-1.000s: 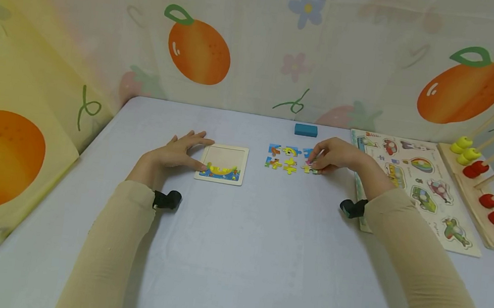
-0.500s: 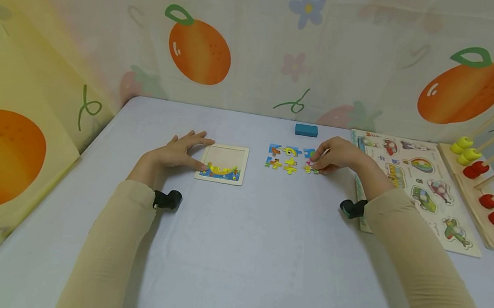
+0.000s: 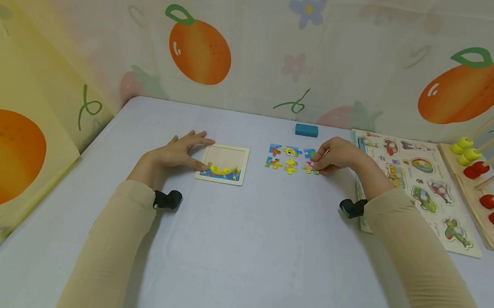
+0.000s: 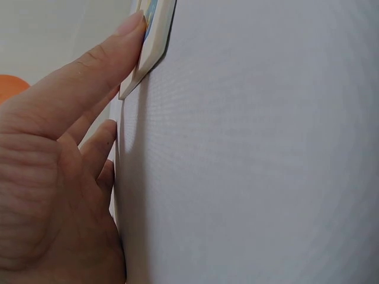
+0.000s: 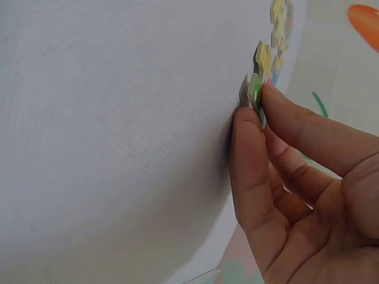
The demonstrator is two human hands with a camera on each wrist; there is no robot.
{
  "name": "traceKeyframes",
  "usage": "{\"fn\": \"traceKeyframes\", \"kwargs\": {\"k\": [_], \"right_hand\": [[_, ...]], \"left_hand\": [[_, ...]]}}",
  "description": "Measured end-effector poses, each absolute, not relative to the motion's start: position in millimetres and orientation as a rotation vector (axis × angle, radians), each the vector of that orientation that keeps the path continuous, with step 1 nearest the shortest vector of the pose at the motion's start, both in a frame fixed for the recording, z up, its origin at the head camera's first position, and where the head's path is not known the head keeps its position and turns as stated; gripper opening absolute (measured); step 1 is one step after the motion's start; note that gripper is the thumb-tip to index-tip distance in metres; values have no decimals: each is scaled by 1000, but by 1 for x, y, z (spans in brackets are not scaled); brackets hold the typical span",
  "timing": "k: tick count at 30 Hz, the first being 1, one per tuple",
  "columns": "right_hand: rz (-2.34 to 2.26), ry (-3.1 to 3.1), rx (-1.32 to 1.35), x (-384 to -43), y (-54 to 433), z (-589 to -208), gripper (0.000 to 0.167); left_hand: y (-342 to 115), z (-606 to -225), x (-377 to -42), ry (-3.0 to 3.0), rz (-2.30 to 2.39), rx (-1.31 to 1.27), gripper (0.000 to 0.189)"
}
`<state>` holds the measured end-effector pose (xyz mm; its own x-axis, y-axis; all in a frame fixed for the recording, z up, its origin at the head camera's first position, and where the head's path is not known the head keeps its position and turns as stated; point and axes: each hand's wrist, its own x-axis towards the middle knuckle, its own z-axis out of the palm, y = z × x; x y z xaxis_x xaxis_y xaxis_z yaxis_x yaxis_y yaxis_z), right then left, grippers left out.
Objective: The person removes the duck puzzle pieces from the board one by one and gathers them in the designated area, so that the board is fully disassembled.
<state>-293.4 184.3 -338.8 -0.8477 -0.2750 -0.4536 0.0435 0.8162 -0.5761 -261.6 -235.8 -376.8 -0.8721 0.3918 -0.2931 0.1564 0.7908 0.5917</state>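
Note:
My left hand rests at the left side of a small wooden puzzle tray. Its thumb presses the tray's lower left edge, and its other fingers stretch out along the far side. A blue-and-yellow strip of fitted pieces fills the tray's near part; bare wood shows behind. To the right of the tray, my right hand is at the right end of a group of loose jigsaw pieces. In the right wrist view, its thumb and a finger pinch a puzzle piece with a green patch, slightly tilted against the table.
A blue block lies behind the loose pieces. On the right, a picture board with vehicle shapes lies partly under the right forearm. Beside it stands a wooden bead rack with upright pegs and red and yellow beads. A printed curtain hangs behind.
My right hand has shifted very slightly to the right at the end of the loose pieces, uncovering a little more of them. My left hand and the tray have stayed put.

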Motion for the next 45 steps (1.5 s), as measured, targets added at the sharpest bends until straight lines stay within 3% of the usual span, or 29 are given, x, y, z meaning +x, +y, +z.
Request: {"fn": "traceKeyframes", "kwargs": {"k": [24, 45], "right_hand": [[-834, 2644, -211, -288, 166, -333, 20], [-1045, 2622, -444, -270, 88, -348, 17]], "left_hand": [[-238, -374, -258, 2548, 870, 381, 80], [-240, -375, -262, 2538, 831, 421, 91]]}}
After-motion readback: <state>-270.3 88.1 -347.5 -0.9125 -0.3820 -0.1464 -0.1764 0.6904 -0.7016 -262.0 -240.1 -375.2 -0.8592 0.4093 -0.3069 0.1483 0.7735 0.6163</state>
